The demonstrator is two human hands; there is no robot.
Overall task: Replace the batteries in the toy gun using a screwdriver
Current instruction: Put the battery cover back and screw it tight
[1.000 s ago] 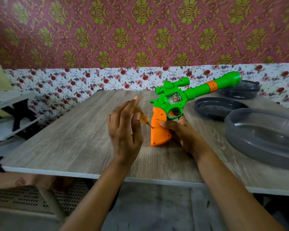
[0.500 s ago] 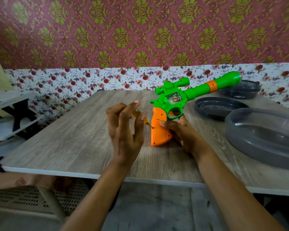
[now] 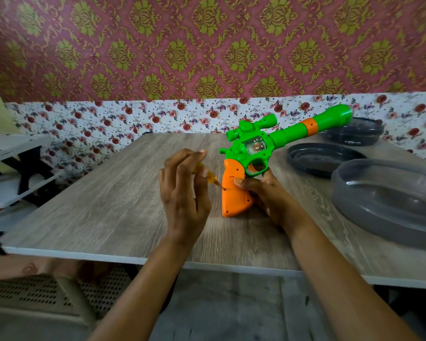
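Glossy plastic toy gun; matt wood-grain table

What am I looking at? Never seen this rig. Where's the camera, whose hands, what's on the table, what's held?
No robot here: a person works with bare hands. One wide-angle camera on their head looks forward and down, so both arms enter from the bottom. The left hand pinches a small amber-handled screwdriver, its tip against the orange handle of the toy gun. The right hand holds that handle, propping the gun butt-down on the wooden table. Three dark plastic dishes lie to the right.
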